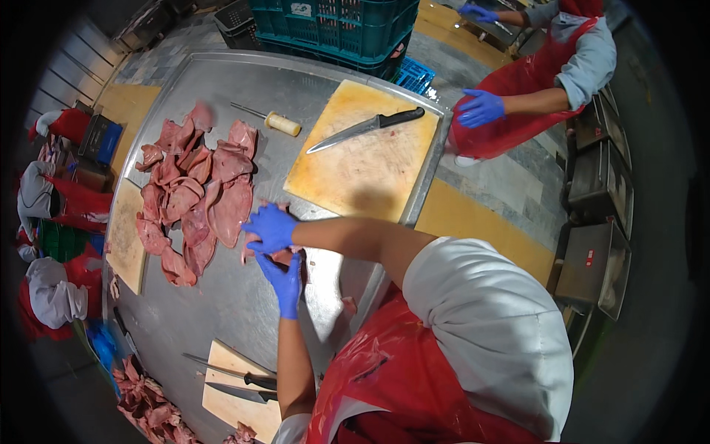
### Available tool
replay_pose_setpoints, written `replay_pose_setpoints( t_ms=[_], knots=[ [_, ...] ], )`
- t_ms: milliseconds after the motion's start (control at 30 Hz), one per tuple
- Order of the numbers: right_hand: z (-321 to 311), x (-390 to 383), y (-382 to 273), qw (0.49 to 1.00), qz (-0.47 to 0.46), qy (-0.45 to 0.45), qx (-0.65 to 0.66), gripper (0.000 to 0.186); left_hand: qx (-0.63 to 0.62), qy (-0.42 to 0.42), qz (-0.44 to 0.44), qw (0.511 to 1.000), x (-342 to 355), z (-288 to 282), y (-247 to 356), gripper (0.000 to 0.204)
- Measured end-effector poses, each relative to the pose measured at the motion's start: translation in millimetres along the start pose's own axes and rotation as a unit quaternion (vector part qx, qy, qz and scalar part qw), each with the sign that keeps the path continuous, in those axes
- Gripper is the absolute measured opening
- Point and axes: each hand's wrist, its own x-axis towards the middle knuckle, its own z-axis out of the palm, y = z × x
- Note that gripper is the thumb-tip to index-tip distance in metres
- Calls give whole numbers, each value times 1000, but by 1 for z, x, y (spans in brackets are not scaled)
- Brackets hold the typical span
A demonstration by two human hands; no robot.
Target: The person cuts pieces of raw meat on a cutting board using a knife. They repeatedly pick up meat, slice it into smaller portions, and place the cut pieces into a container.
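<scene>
While our two blue-gloved hands meet over the steel table [222, 311], we grip one small, wet, reddish piece of meat [275, 257] between them. Our right hand [269, 226] curls its fingers over the top of the piece, and our left hand [284, 280] comes up from below with fingers closed under it, so the piece sits pinched between both rubbery gloves, just above the dull, scratched metal, near the table's right edge.

Just left of our hands lies a heap of flat, glossy pink meat slabs [194, 196], lobed and overlapping. Beyond, on the far side, rests a yellowish, worn rectangular cutting board [370, 166] carrying a long knife [365, 128] with a black handle, and beside it a sharpening steel [266, 118] with a pale cylindrical handle. Near us, at the lower edge, a smaller board [233, 403] holds two more dark-handled knives [237, 381]. A shiny red apron [384, 385] covers our front, and green plastic crates [333, 26] stand past the far end
</scene>
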Motion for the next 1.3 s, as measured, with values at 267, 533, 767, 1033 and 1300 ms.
replay_pose_setpoints(
  t_ms=[267, 533, 767, 1033, 1300],
  knots=[
    [-45, -42, -34, 991, 41, -123, 14, 74, 179, 96, 49, 978, -24, -25, 2, 78],
    [-1, -88, -89, 912, 41, 49, 405, 78, -93, 164, 33, 982, -41, -8, -10, 62],
    [-40, -86, -80, 851, 11, 77, 519, 74, -114, 183, 69, 974, -21, 14, 20, 54],
    [-252, -55, 70, 736, -48, 345, 580, 92, -72, 123, 364, 921, 146, 164, 219, 52],
    [-542, 34, 258, 728, -215, 558, 336, 80, -139, 121, 613, 768, 387, 354, 466, 54]
  ],
)
